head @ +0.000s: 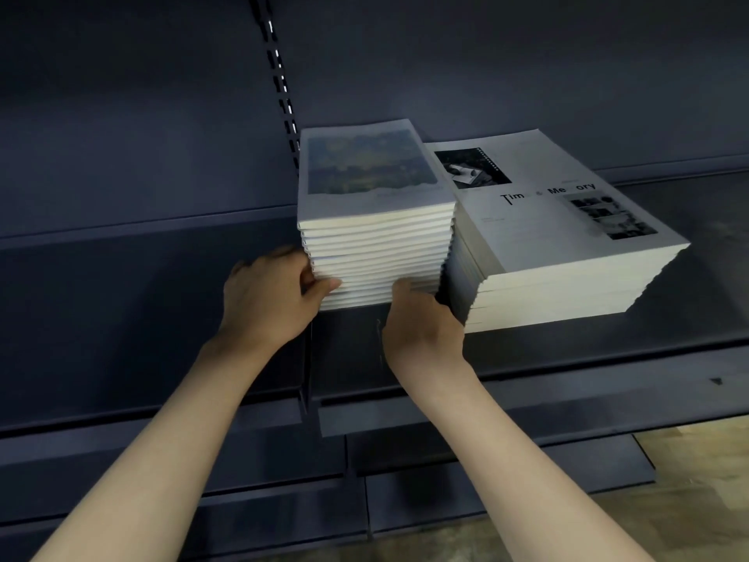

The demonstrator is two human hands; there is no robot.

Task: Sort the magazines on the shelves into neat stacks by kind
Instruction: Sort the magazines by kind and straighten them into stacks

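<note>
Both of the person's hands are on the taller stack of magazines (375, 221), the one with a blurred blue-green picture on its top cover. The left hand (269, 296) grips the stack's lower left corner: the thumb lies across the pale page edges facing the person, and the fingers curl round the far side, out of sight. The right hand (421, 322) is at the lower right corner of the same stack, with its fingers tucked into the narrow gap between this stack and its neighbour — whether they press flat or curl there, I cannot tell from here, though the hand is plainly against the stack's side and front edge.

Just to the right of the right hand, touching the taller stack or very nearly so, sits a lower, wider stack (567, 245). Its top cover is pale, with a dark photograph near the back, another near the right edge, and black lettering across the middle. It is turned at a slight angle to the first stack.

Both stacks rest on a dark shelf (162, 285), whose surface stretches away to the left of the left hand. Behind and above the hands rises the dark back panel with a slotted upright (279, 79) running up from behind the taller stack. Below the forearms are lower shelves (506, 452), and at the lower right — beyond the right forearm — a patch of pale wood-patterned floor (697, 480).
</note>
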